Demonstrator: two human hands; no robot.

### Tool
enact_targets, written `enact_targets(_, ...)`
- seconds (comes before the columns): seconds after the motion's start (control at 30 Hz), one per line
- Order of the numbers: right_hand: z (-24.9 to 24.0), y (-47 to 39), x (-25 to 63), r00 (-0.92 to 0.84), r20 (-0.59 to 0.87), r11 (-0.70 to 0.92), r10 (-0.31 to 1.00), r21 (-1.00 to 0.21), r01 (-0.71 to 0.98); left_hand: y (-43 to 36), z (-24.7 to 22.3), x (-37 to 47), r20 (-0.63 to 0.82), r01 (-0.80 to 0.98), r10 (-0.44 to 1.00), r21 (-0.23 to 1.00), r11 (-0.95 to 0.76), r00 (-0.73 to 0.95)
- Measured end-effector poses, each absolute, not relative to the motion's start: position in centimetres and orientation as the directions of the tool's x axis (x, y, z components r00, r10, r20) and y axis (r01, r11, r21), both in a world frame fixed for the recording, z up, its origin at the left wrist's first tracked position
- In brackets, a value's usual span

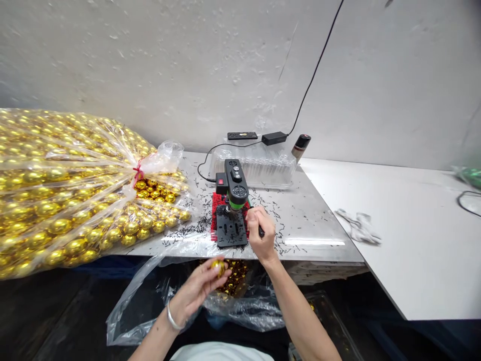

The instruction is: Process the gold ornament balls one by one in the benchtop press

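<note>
Between the fingers of my left hand (203,283) is a shiny gold ball (218,266), held just below the table's front edge. My right hand (261,231) is wrapped round the black lever handle (261,231) of a small bench drill press (236,185). The press has a black head with a green band and a flat black base plate (231,228) on a red mat (215,215). Nothing lies on the visible part of the plate. Under my left hand hangs an open clear plastic bag (131,306) with many gold balls (236,278) inside.
Large tied clear bags of gold balls (56,200) fill the table's left side. Black shavings (195,225) litter the tabletop. Behind the press are a clear plastic tray (263,170), a power adapter (274,138) and a spray can (301,145). White gloves (358,227) lie on the right table.
</note>
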State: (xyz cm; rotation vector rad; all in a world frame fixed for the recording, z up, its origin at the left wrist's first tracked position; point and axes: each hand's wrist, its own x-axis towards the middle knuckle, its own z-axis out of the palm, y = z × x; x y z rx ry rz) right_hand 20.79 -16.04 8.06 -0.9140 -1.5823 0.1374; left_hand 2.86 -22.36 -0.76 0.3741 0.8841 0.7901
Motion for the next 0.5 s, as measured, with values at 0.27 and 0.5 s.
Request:
enact_targets(0.27, 8.0, -16.1, 21.1, 0.020, 0.791, 0.690, 0.611, -0.545, 0.477, -13.2, 0.0, 6.0, -0.310, -0.392, 0.951, 0.872, 0.293, 0.020)
enact_targets(0.5, 7.7, -16.2, 21.3, 0.001, 0.788, 0.693, 0.615, -0.542, 0.475, -11.5, -2.6, 7.3, -0.038, 0.054, 0.997, 0.998, 0.042, -0.063)
